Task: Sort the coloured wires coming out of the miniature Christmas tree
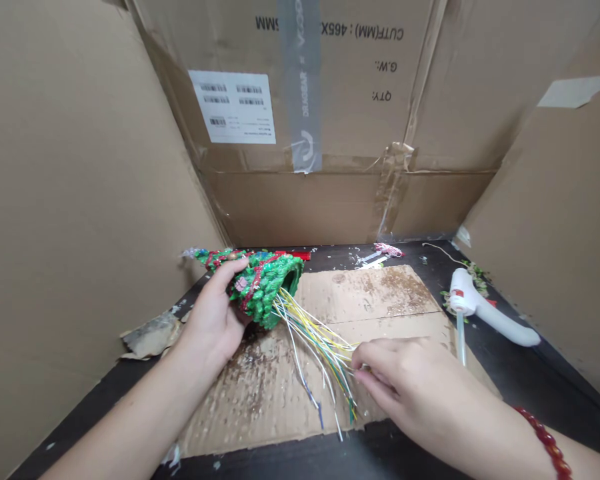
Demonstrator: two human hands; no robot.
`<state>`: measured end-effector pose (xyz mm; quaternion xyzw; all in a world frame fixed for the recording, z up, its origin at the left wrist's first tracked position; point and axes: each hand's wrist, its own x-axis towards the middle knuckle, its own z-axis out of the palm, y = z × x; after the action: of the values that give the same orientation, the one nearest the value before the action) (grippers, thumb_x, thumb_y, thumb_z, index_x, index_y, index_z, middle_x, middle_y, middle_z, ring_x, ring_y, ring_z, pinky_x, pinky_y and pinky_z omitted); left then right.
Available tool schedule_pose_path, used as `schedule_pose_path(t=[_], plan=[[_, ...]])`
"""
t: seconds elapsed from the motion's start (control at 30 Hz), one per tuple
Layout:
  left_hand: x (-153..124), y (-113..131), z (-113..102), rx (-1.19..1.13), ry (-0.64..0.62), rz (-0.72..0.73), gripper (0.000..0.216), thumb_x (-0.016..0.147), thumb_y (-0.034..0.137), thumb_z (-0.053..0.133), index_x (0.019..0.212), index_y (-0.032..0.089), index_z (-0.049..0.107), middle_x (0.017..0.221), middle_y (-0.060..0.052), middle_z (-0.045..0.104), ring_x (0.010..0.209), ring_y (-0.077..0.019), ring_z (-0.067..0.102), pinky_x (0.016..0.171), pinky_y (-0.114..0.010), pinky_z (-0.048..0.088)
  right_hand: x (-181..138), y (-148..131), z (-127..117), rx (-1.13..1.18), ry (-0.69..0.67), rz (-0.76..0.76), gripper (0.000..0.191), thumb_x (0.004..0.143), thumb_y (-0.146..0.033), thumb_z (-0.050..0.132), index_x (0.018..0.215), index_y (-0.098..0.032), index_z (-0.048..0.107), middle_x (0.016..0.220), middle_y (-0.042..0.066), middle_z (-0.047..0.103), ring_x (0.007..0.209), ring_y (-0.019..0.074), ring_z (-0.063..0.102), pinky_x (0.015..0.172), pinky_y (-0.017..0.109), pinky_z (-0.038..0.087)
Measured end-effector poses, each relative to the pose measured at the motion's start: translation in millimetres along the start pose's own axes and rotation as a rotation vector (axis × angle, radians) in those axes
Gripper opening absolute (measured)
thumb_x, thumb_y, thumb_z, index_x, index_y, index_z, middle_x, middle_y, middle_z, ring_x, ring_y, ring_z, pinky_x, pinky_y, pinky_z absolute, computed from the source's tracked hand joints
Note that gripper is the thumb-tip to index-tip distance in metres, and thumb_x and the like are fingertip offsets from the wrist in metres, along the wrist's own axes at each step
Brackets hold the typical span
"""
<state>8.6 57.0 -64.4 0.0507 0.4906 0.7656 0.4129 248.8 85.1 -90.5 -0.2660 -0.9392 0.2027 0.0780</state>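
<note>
My left hand (217, 313) is wrapped round a green Christmas tree ornament (263, 283) with red glittery garlands. The tree lies on its side, its tip to the left and its hollow base facing right. Out of that base comes a bundle of thin wires (315, 330), white, yellow and green. Thumb and fingers of my right hand (393, 377) pinch some of these wires near their right part. Several loose wire ends hang below, apart from my right hand; one has a blue tip. The exact wires between my fingers are partly hidden.
Under the hands lies a cardboard sheet (370, 300) strewn with brown glitter. A white glue gun (473, 303) rests at the right, near greenish scraps (480, 273). Pink-and-white string (389, 250) lies at the back. Cardboard walls (340, 207) enclose the dark table; a torn piece (153, 333) is at left.
</note>
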Motion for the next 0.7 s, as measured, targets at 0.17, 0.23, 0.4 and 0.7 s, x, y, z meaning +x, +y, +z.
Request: schedule_pose_path(t=[0.17, 0.23, 0.4, 0.7], plan=[[-1.1, 0.6, 1.0, 0.009, 0.01, -0.012, 0.012, 0.08, 0.012, 0.055, 0.09, 0.011, 0.061, 0.088, -0.005, 0.059, 0.065, -0.008, 0.056, 0.071, -0.018, 0.049, 0.3, 0.3, 0.5, 0.032, 0.095, -0.084, 0.021, 0.093, -0.024, 0.036, 0.086, -0.022, 0.056, 0.072, -0.003, 0.057, 0.064, 0.0118, 0.053, 0.059, 0.026, 0.031], [-1.3, 0.9, 0.6, 0.009, 0.006, -0.011, 0.012, 0.079, 0.011, 0.055, 0.09, 0.011, 0.061, 0.089, -0.005, 0.059, 0.065, -0.0082, 0.056, 0.072, -0.018, 0.05, 0.7, 0.3, 1.6, 0.026, 0.113, -0.099, 0.022, 0.094, -0.024, 0.036, 0.089, -0.023, 0.058, 0.072, -0.003, 0.058, 0.065, 0.0117, 0.054, 0.06, 0.026, 0.032], [-0.9, 1.2, 0.4, 0.001, 0.007, -0.001, 0.009, 0.078, 0.011, 0.056, 0.086, 0.012, 0.061, 0.088, -0.003, 0.059, 0.065, -0.0069, 0.056, 0.07, -0.014, 0.048, 1.2, 0.8, 8.1, 0.011, 0.105, -0.096, 0.021, 0.093, -0.023, 0.038, 0.082, -0.021, 0.056, 0.071, -0.002, 0.058, 0.062, 0.0121, 0.053, 0.058, 0.026, 0.033], [0.3, -0.4, 0.7, 0.014, 0.01, -0.011, 0.011, 0.079, 0.014, 0.058, 0.089, 0.012, 0.062, 0.09, -0.004, 0.059, 0.065, -0.0068, 0.055, 0.067, -0.014, 0.048, 1.9, -0.2, 9.6, 0.004, 0.119, -0.128, 0.018, 0.092, -0.019, 0.037, 0.084, -0.022, 0.054, 0.069, -0.003, 0.056, 0.059, 0.0117, 0.05, 0.056, 0.026, 0.03]])
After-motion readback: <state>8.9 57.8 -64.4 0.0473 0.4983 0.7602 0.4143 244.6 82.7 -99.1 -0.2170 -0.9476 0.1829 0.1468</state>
